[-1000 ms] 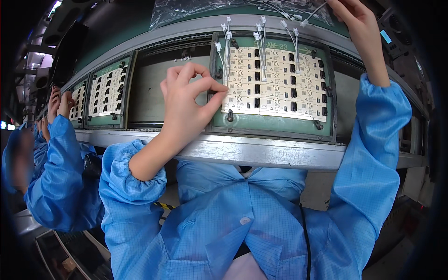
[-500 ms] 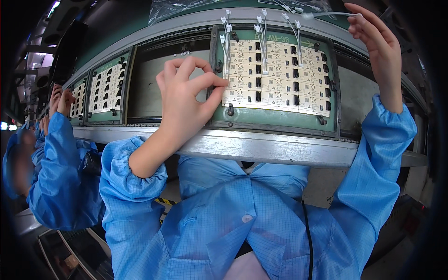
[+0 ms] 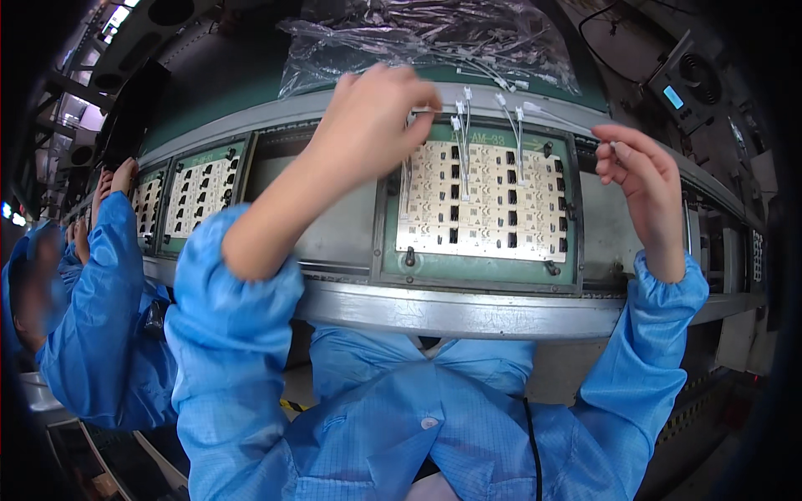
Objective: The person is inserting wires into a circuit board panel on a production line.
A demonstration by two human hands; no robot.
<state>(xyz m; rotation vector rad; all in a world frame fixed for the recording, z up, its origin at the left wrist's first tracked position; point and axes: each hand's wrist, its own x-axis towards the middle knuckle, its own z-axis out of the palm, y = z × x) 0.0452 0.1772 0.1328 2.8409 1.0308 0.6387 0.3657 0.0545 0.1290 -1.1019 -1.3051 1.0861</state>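
My left hand (image 3: pixel 372 125), slightly blurred, is over the upper left corner of the green pallet (image 3: pixel 484 269). Its fingers are closed at a white-ended cable (image 3: pixel 426 109), most of which they hide. My right hand (image 3: pixel 643 179) is raised off the pallet's right side, pinching a thin white connector cable (image 3: pixel 558 118) that stretches leftward. In the pallet lies a panel of cream circuit boards (image 3: pixel 484 213) with black components. Several more white cables (image 3: pixel 464 154) lie across the panel's top edge, their plugs pointing away from me.
Behind the rail, a clear plastic bag (image 3: pixel 359 54) holds a heap of cables. A metal rail edge (image 3: pixel 468 313) runs in front of me. Further left sits another loaded pallet (image 3: pixel 200 196), near a co-worker in a blue sleeve (image 3: pixel 104 275). A dark device with a lit display (image 3: pixel 673 97) stands far right.
My left hand has moved from the panel's left edge up to its top left corner. My right hand, still pinching its cable, appears lower. More of the plastic bag shows.
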